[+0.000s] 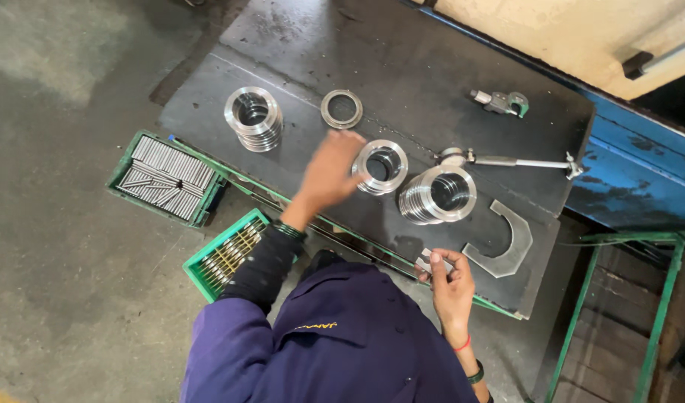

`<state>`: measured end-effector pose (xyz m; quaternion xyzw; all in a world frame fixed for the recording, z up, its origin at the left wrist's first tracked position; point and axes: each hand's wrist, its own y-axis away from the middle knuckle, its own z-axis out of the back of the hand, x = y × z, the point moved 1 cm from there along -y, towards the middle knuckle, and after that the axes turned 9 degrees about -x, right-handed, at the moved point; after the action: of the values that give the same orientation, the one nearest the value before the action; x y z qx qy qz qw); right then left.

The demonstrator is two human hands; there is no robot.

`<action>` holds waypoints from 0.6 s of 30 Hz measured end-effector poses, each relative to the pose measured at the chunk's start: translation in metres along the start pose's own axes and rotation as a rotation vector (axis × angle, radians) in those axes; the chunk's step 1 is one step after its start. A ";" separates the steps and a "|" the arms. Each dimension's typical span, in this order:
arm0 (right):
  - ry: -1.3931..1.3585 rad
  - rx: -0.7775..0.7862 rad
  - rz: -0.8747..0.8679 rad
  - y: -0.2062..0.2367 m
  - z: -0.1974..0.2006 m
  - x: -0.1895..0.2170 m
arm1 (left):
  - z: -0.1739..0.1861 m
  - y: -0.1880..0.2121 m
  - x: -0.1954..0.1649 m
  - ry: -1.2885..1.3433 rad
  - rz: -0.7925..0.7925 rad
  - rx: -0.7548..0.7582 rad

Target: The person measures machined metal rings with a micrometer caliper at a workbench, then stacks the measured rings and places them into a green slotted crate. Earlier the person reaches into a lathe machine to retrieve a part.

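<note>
Fingers of left hand (pixel 329 173) spread loosely, blurred, reaching over the dark metal table (pixel 297 45) with tips at the rim of a short stack of steel rings (pixel 382 166); cannot tell whether they grip it or only touch. Fingers of right hand (pixel 450 282) pinched together on a small flat metal piece (pixel 429 263), held at the table's near edge. Relative to the short stack: taller leaning ring stack (pixel 439 195) just beside it toward the right hand, single flat ring (pixel 341 109) beyond it, another ring stack (pixel 253 118) well apart past the left hand. C-shaped metal plate (pixel 505 240) lies beside the leaning stack, long-stemmed gauge (pixel 506 160) beyond. Green crate of steel pins (pixel 165 177) on the floor.
</note>
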<state>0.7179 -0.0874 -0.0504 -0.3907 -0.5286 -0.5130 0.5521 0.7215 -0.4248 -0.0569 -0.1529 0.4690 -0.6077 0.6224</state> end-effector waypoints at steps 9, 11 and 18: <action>0.014 -0.025 -0.014 0.004 0.008 0.009 | -0.055 0.021 -0.021 0.118 0.191 0.084; -0.008 -0.027 -0.008 0.000 0.006 0.021 | -0.047 0.013 -0.026 0.258 0.479 0.026; 0.080 -0.033 0.252 -0.035 -0.025 0.087 | -0.007 -0.001 -0.097 0.497 0.899 -0.080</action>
<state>0.6803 -0.1311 0.0283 -0.4422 -0.4442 -0.4632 0.6266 0.7328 -0.3352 -0.0215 0.1889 0.6450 -0.2796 0.6856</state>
